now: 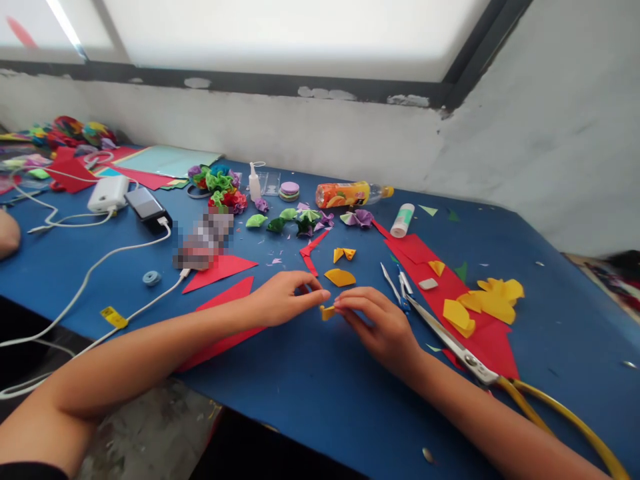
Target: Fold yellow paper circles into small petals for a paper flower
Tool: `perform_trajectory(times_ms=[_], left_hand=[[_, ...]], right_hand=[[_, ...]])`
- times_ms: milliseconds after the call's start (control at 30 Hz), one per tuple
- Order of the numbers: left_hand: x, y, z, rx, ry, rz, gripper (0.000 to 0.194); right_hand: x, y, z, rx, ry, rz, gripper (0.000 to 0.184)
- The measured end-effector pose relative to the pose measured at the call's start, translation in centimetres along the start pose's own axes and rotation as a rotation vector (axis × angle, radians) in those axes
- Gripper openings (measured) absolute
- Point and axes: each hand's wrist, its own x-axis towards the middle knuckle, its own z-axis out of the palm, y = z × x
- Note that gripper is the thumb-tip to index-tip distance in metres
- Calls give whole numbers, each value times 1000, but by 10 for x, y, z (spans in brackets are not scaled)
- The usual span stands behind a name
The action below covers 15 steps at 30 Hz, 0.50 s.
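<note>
A small folded piece of yellow paper point(327, 313) is between my hands, above the blue table. My right hand point(383, 327) pinches its right end between thumb and fingers. My left hand point(285, 298) has its thumb and index finger together just over the piece's left end; whether they touch it or hold anything is hidden. Just beyond my fingertips lies a yellow paper petal point(340, 277), with small folded yellow pieces point(345, 255) behind it. Red paper point(235, 320) lies under my left forearm. Large scissors point(470, 360) with yellow handles lie by my right forearm.
Tweezers point(394, 285) and a blue-handled tool point(403, 293) lie near red paper strips point(493, 340) and yellow petals point(495, 300). Farther back are a glue stick point(403, 221), an orange bottle point(350, 194) and paper flowers point(220, 187). White cables point(100, 260) cross the left side, near another person's arm point(7, 233).
</note>
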Motion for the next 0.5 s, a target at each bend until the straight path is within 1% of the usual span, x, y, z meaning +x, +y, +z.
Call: perform_trajectory(times_ms=[33, 67, 133, 200, 267, 300, 333, 400, 433, 500], left_hand=[[-1, 0, 0, 87, 35, 73, 27], [-1, 0, -1, 135, 42, 130, 27], [-2, -1, -2, 140, -20, 170, 25], [-1, -2, -3, 121, -84, 143, 22], [0, -4, -5, 96, -129, 89, 21], [1, -5, -5, 80, -161, 56, 21], [1, -5, -6, 69, -199, 26, 22], [1, -6, -7, 108, -254, -16, 24], [0, -6, -6, 171, -250, -17, 24], [-2, -6, -5, 355, -183, 36, 25]], right_hand=[[0, 0, 1, 29, 2, 33, 11], [0, 0, 2, 66, 2, 76, 10], [0, -1, 4, 163, 0, 190, 5], [-2, -2, 7, 266, -11, 321, 3], [-2, -2, 8, 343, -72, 417, 9], [-2, -2, 8, 361, -115, 440, 12], [-1, -2, 8, 361, -163, 442, 13], [0, -2, 8, 319, -252, 391, 11], [1, -2, 8, 287, -281, 350, 10], [2, 0, 9, 215, -307, 264, 12]])
